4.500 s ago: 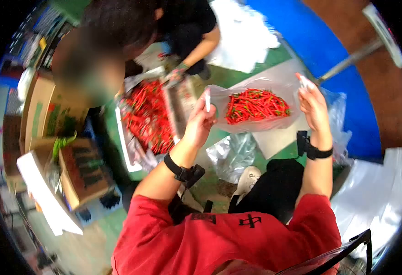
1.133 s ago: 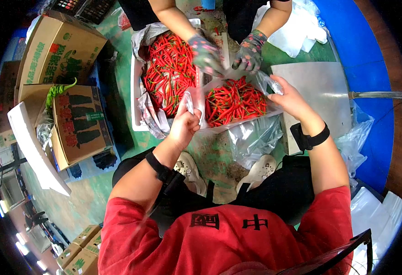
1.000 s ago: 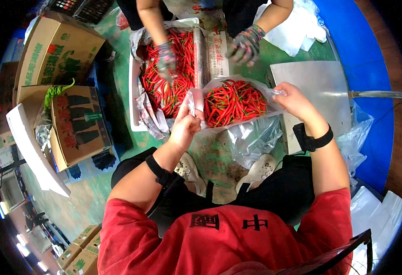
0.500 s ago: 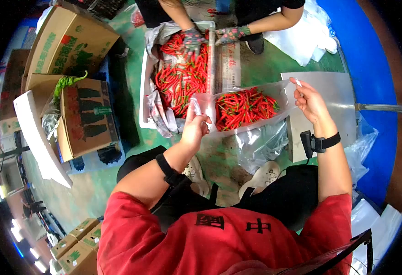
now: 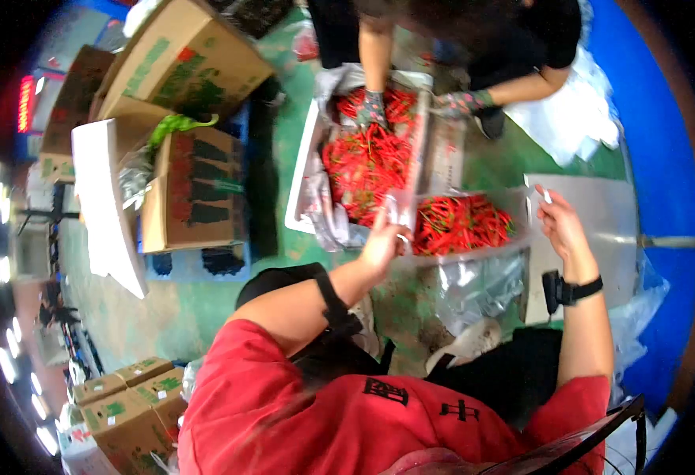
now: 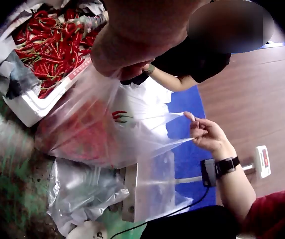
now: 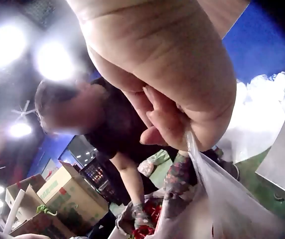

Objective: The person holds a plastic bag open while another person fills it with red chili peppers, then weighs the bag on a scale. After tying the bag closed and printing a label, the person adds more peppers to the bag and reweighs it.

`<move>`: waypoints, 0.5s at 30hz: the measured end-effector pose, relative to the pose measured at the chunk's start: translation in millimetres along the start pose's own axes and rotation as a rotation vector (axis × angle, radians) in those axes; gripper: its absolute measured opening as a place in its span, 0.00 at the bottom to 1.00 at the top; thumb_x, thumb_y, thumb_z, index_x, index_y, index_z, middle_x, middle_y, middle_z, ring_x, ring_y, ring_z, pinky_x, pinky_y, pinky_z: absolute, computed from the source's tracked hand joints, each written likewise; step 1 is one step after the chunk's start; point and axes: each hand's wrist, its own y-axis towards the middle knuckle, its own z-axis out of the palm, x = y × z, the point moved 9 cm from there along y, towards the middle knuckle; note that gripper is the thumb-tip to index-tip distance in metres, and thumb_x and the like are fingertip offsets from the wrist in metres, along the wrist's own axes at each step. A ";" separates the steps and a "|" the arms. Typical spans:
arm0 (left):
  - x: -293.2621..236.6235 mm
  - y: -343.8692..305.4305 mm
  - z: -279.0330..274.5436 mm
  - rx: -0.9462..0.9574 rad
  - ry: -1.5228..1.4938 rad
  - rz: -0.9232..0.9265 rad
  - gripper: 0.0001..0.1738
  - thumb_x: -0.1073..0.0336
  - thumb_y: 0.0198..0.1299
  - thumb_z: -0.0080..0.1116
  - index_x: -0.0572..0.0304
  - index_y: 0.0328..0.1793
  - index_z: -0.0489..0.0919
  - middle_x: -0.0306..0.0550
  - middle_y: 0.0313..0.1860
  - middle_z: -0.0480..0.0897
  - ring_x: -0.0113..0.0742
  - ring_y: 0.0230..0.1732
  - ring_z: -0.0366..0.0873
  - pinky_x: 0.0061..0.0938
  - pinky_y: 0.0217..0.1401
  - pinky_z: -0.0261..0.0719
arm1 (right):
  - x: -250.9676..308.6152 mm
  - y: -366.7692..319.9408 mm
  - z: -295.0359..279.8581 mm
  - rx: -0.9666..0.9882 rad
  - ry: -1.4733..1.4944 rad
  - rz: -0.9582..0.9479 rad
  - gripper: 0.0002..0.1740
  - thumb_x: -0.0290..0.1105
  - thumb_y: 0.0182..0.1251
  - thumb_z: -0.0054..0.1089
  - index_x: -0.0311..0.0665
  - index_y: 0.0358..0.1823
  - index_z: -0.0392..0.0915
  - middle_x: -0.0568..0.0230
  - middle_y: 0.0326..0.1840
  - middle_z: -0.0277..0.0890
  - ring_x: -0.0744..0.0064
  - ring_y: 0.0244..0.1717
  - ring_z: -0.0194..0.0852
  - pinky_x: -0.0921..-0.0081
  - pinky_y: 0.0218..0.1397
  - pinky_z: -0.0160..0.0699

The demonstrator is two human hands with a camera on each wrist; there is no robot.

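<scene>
A clear plastic bag (image 6: pixel 127 124) partly filled with red chili peppers (image 5: pixel 462 226) is stretched between my two hands. My left hand (image 5: pixel 383 244) grips one side of its mouth, right by the near corner of a white foam box (image 5: pixel 303 174). On the other side, my right hand (image 5: pixel 563 226) pinches the bag's edge with fingers and thumb, as the right wrist view shows up close. More red chili peppers (image 5: pixel 371 158) lie in the newspaper-lined box. Another person's gloved hand (image 5: pixel 372 109) reaches down into them, while their other gloved hand (image 5: pixel 462 103) is at the box's far side.
A grey metal platform (image 5: pixel 581 229) lies on the floor at the right, beside a blue surface (image 5: pixel 668 158). Crumpled clear plastic (image 5: pixel 478 289) is below the bag. Cardboard boxes (image 5: pixel 197 190) and a white foam panel (image 5: pixel 108 206) stand at the left.
The other person's gloved hands have gone from over the bag to the foam box, and that person leans lower. My right hand has pulled the bag wider. The head view has shifted.
</scene>
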 end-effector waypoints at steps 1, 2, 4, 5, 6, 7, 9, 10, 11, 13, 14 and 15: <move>-3.3 -0.4 0.1 -0.015 0.024 0.028 0.38 0.71 0.49 0.41 0.40 0.68 0.45 0.40 0.24 0.72 0.23 0.17 0.62 0.19 0.19 0.63 | 3.5 -4.6 3.3 -0.028 -0.029 -0.010 0.18 0.26 0.58 0.46 0.38 0.51 0.69 0.74 0.25 0.67 0.89 0.20 0.58 0.92 0.17 0.48; -6.9 -0.5 -1.8 -0.046 0.052 0.066 0.37 0.70 0.50 0.42 0.41 0.68 0.46 0.40 0.25 0.73 0.24 0.18 0.64 0.19 0.19 0.65 | 3.7 -5.0 4.4 -0.026 -0.037 -0.015 0.18 0.27 0.58 0.46 0.39 0.51 0.69 0.76 0.26 0.66 0.90 0.21 0.58 0.92 0.16 0.49; -1.3 5.0 -8.2 -0.029 -0.054 0.095 0.37 0.71 0.47 0.41 0.43 0.67 0.48 0.43 0.28 0.74 0.30 0.19 0.71 0.22 0.18 0.69 | -6.5 8.2 -4.1 0.024 -0.039 -0.029 0.19 0.27 0.57 0.45 0.41 0.52 0.68 0.80 0.24 0.64 0.91 0.19 0.54 0.92 0.16 0.48; -1.3 9.3 -8.5 -0.016 -0.055 0.112 0.37 0.71 0.47 0.41 0.43 0.67 0.49 0.43 0.28 0.74 0.30 0.19 0.71 0.21 0.17 0.69 | -8.2 8.7 -6.6 0.001 -0.046 -0.030 0.20 0.27 0.58 0.44 0.41 0.54 0.67 0.81 0.21 0.61 0.91 0.16 0.50 0.92 0.14 0.46; -4.8 8.2 -9.3 -0.017 -0.020 0.117 0.37 0.68 0.51 0.43 0.43 0.68 0.47 0.43 0.28 0.73 0.28 0.19 0.70 0.20 0.16 0.68 | -13.6 18.1 -9.7 0.051 -0.006 -0.063 0.21 0.27 0.58 0.42 0.40 0.55 0.65 0.81 0.18 0.59 0.91 0.14 0.48 0.92 0.13 0.45; -11.6 6.3 -6.1 -0.023 -0.039 0.155 0.36 0.66 0.53 0.43 0.43 0.69 0.45 0.42 0.26 0.73 0.27 0.17 0.69 0.20 0.15 0.67 | -23.9 31.0 -20.5 -0.022 0.078 -0.080 0.21 0.27 0.59 0.41 0.40 0.56 0.64 0.80 0.17 0.58 0.91 0.12 0.48 0.92 0.10 0.44; -4.2 6.7 -4.6 -0.006 -0.099 0.157 0.35 0.62 0.57 0.43 0.43 0.69 0.43 0.39 0.22 0.73 0.25 0.15 0.67 0.19 0.14 0.65 | -24.4 32.9 -18.7 0.012 0.014 -0.008 0.23 0.27 0.59 0.39 0.40 0.58 0.62 0.78 0.17 0.59 0.92 0.11 0.50 0.93 0.08 0.43; -1.1 9.8 -1.6 0.030 -0.139 0.124 0.34 0.61 0.59 0.42 0.43 0.69 0.43 0.38 0.20 0.72 0.24 0.13 0.65 0.19 0.13 0.64 | -19.8 28.8 -14.4 -0.002 -0.014 -0.006 0.23 0.27 0.58 0.39 0.40 0.58 0.62 0.77 0.17 0.59 0.91 0.11 0.48 0.93 0.09 0.43; -3.4 15.3 -4.7 0.024 -0.145 0.137 0.34 0.61 0.59 0.42 0.43 0.69 0.43 0.38 0.20 0.72 0.24 0.13 0.65 0.19 0.13 0.64 | -15.9 28.2 -8.9 -0.020 -0.010 -0.011 0.23 0.27 0.58 0.39 0.40 0.58 0.62 0.76 0.17 0.59 0.91 0.11 0.47 0.93 0.10 0.42; 0.5 22.5 -4.4 0.021 -0.176 0.126 0.33 0.62 0.60 0.41 0.43 0.70 0.42 0.35 0.17 0.71 0.24 0.12 0.64 0.18 0.13 0.62 | -17.5 24.4 -17.8 -0.067 -0.012 0.000 0.23 0.27 0.58 0.40 0.41 0.58 0.63 0.76 0.18 0.59 0.91 0.11 0.46 0.93 0.11 0.42; 1.8 23.1 -3.9 0.038 -0.214 0.107 0.34 0.62 0.60 0.41 0.42 0.70 0.40 0.35 0.18 0.72 0.24 0.12 0.64 0.18 0.12 0.62 | -18.1 27.3 -17.1 -0.058 -0.005 -0.012 0.24 0.27 0.58 0.40 0.41 0.58 0.63 0.76 0.18 0.59 0.91 0.11 0.46 0.93 0.11 0.41; -1.2 19.1 -3.1 0.040 -0.233 0.097 0.34 0.62 0.59 0.41 0.42 0.70 0.40 0.35 0.18 0.72 0.24 0.12 0.64 0.18 0.13 0.62 | -20.3 29.7 -15.3 -0.048 0.001 -0.019 0.24 0.28 0.58 0.41 0.41 0.58 0.63 0.76 0.18 0.59 0.91 0.12 0.45 0.92 0.12 0.40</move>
